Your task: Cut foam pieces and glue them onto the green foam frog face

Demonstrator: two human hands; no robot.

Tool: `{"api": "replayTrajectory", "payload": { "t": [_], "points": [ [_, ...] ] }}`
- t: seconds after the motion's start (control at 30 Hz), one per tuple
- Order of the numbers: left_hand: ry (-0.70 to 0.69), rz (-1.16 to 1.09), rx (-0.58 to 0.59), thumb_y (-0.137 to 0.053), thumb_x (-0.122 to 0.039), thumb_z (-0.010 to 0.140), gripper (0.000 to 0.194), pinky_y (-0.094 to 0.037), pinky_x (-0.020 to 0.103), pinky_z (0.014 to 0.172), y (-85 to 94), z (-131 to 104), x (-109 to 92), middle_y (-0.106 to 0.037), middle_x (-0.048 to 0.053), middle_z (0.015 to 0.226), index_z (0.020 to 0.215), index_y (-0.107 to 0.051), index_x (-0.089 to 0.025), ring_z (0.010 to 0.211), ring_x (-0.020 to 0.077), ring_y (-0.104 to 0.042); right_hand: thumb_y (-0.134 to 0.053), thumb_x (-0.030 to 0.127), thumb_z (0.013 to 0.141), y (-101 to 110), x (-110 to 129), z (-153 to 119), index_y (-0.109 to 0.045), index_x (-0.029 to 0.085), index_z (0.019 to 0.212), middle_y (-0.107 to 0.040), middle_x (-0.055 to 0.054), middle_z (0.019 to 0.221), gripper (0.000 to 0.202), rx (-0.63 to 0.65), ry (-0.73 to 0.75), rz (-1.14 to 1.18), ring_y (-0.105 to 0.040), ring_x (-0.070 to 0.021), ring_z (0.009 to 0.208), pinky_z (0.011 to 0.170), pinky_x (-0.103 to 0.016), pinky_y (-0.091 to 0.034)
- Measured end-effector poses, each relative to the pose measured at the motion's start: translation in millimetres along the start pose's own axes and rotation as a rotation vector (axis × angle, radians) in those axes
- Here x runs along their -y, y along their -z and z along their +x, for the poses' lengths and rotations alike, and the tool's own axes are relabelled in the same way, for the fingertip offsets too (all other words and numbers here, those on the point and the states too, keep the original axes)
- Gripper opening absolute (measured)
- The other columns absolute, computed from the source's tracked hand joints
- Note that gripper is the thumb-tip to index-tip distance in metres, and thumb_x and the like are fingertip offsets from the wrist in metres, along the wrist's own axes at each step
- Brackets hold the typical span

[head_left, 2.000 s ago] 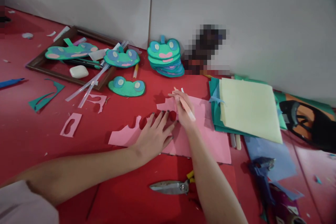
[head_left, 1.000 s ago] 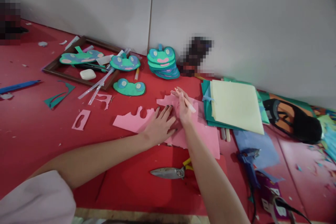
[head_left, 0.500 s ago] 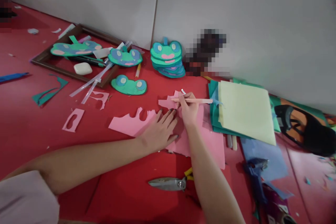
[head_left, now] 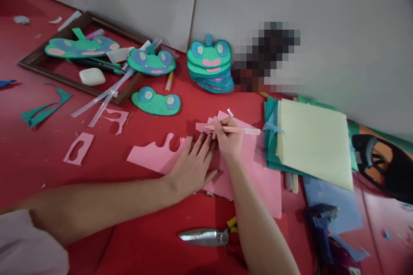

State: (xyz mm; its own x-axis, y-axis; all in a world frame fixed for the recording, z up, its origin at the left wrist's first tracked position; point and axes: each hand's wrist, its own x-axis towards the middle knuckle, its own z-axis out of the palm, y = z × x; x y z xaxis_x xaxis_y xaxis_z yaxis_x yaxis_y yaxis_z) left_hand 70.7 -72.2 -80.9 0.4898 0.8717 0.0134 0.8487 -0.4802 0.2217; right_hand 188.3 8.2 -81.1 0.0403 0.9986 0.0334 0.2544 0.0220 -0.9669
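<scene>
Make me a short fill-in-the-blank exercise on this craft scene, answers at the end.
1. The right hand holds a peach-coloured pen, its tip pointing to the person's ____.
2. The left hand, fingers spread, rests on ____ craft material.
3. The scissors lie partly hidden by the person's ____ forearm.
4. The wooden frame is coloured ____.

Missing words: left; pink; right; brown.

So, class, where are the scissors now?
In the head view, the scissors lie at bottom centre, below the pink sheet, partly hidden by the right forearm.
</scene>
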Motion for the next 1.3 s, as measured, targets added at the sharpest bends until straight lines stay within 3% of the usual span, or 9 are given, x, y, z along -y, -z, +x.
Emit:
{"api": "replayTrajectory", "payload": {
  "t": [0.3, 0.53, 0.8, 1.13, 1.3],
  "points": [
    [0.010, 0.029, 0.068, -0.030, -0.049, 0.095, 0.066, -0.023, 0.054, 0.113, 8.1, 2.0, -1.4, -0.034, 0.020, 0.150, 0.142, -0.037, -0.003, 0.139, 0.0346, -0.031, -0.058, 0.048, 0.084, -0.9, 0.7, 1.4, -0.044, 0.025, 0.060, -0.050, 0.004, 0.047, 0.037, -0.075, 0.064, -0.051, -0.049, -0.0127, 0.043, 0.046, -0.028, -0.042],
    [0.085, 0.082, 0.047, -0.031, -0.048, 0.095, 0.067, -0.026, 0.047, 0.113, 9.9, 0.0, -3.1, -0.035, 0.022, 0.148, 0.138, -0.043, 0.001, 0.139, 0.0330, -0.032, -0.058, 0.042, 0.085, -1.6, -0.6, 2.0, -0.046, 0.023, 0.060, -0.049, 0.006, 0.045, 0.034, -0.080, 0.129, -0.071, -0.056, -0.0125, 0.048, 0.051, -0.026, -0.045],
    [0.067, 0.100, 0.037, -0.034, -0.047, 0.094, 0.066, -0.025, 0.044, 0.114, 9.1, 0.7, -2.3, -0.037, 0.023, 0.147, 0.137, -0.043, 0.002, 0.139, 0.0320, -0.031, -0.058, 0.034, 0.086, -1.7, -1.3, 1.6, -0.046, 0.022, 0.059, -0.050, 0.007, 0.044, 0.032, -0.093, 0.153, -0.082, -0.050, -0.0098, 0.042, 0.047, -0.025, -0.042],
    [0.052, 0.083, -0.005, -0.035, -0.047, 0.094, 0.064, -0.027, 0.046, 0.112, 4.7, 0.8, -0.4, -0.040, 0.023, 0.145, 0.134, -0.047, 0.001, 0.138, 0.0329, -0.034, -0.058, 0.040, 0.086, -1.4, -5.3, 1.3, -0.048, 0.021, 0.061, -0.053, 0.005, 0.049, 0.033, -0.037, 0.151, -0.106, -0.052, -0.0111, 0.048, 0.053, -0.027, -0.044],
    [0.043, 0.097, -0.020, -0.036, -0.047, 0.093, 0.064, -0.029, 0.046, 0.111, 3.8, 0.3, -0.1, -0.041, 0.024, 0.144, 0.135, -0.047, 0.001, 0.137, 0.0333, -0.035, -0.056, 0.039, 0.087, -0.5, -2.0, 1.7, -0.044, 0.023, 0.060, -0.051, 0.005, 0.046, 0.033, -0.105, 0.123, -0.096, -0.055, -0.0122, 0.047, 0.054, -0.026, -0.046]
  ]
}}
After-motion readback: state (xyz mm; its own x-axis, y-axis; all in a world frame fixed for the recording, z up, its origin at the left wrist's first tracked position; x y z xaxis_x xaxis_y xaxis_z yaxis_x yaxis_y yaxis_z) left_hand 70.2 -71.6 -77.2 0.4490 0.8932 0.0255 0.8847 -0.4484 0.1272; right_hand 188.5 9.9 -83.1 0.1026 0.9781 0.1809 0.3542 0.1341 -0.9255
